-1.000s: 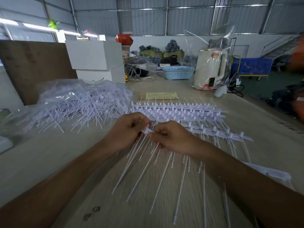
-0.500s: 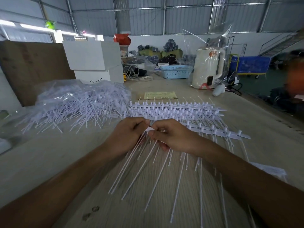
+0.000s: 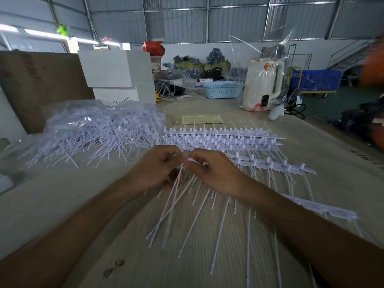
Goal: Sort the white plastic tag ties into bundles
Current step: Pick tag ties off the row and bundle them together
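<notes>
A strip of white plastic tag ties [image 3: 188,206] hangs between both hands near the table's middle, its tails fanning toward the near edge. The left hand [image 3: 158,169] curls round several gathered tails; the right hand [image 3: 209,171] pinches the strip's head end. The step looks like gathering ties into one bundle. Next, more tails need drawing together. Finished strips [image 3: 224,138] lie just beyond, with a loose heap in a clear bag [image 3: 99,127] at far left on the wooden table [image 3: 207,273].
</notes>
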### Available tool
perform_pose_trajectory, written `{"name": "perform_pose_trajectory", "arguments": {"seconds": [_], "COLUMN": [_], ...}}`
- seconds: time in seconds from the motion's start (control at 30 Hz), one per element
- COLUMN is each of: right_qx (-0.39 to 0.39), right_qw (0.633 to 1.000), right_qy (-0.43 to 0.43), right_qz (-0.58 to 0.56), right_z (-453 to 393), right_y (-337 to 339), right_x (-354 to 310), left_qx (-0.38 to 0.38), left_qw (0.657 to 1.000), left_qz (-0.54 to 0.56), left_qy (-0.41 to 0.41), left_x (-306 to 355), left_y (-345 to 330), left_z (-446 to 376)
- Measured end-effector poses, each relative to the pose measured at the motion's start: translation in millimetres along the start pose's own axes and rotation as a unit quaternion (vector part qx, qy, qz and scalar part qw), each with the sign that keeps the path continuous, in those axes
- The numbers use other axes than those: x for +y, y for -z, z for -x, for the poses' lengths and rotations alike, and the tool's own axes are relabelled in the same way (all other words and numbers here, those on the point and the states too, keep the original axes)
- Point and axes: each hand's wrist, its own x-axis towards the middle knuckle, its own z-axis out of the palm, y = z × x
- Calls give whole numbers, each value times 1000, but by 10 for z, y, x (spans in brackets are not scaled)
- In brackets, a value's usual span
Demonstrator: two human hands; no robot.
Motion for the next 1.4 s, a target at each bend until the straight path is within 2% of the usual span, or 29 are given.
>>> {"name": "perform_pose_trajectory", "arguments": {"seconds": [0.1, 0.27, 0.4, 0.53, 0.67, 0.77, 0.83, 0.93, 1.07, 1.13, 1.23, 1.4], "right_qx": [24, 67, 86, 87, 41, 13, 22, 18, -26, -33, -78, -127], "right_qw": [999, 996, 995, 996, 998, 999, 997, 994, 997, 999, 996, 977], "right_qy": [-16, -9, -1, 10, 5, 8, 20, 40, 45, 20, -23, -74], "right_qz": [-31, -56, -43, 28, 46, 46, 68, 99, 64, 29, -39, -156], "right_z": [1, 4, 12, 19, 26, 18, 5, 3, 54, 53, 38, 49], "right_y": [8, 1, -7, -12, 19, 87, 114, 135, 156, 172, 193, 245], "right_x": [17, -2, -16, 8, 14, 50, 64, 54, 82, 112, 123, 76], "left_qx": [-3, 9, 4, 11, 19, 31, 49, 73, 134, 137, 83, 38], "left_qw": [998, 963, 944, 936, 976, 999, 994, 965, 923, 938, 975, 999], "left_qz": [60, 249, 298, 314, 190, 10, -94, -242, -347, -307, -195, -16], "left_qy": [-1, 101, 142, 161, 102, 19, -18, -66, -104, -85, -67, -33], "left_x": [59, 108, 98, 117, 122, 116, 96, 66, 15, -41, -41, 28], "left_y": [-57, -70, -42, -73, -53, -30, 0, 31, 283, 441, 404, 201], "left_z": [38, 29, 33, 45, 44, 26, 6, 0, -18, -50, -55, -15]}}
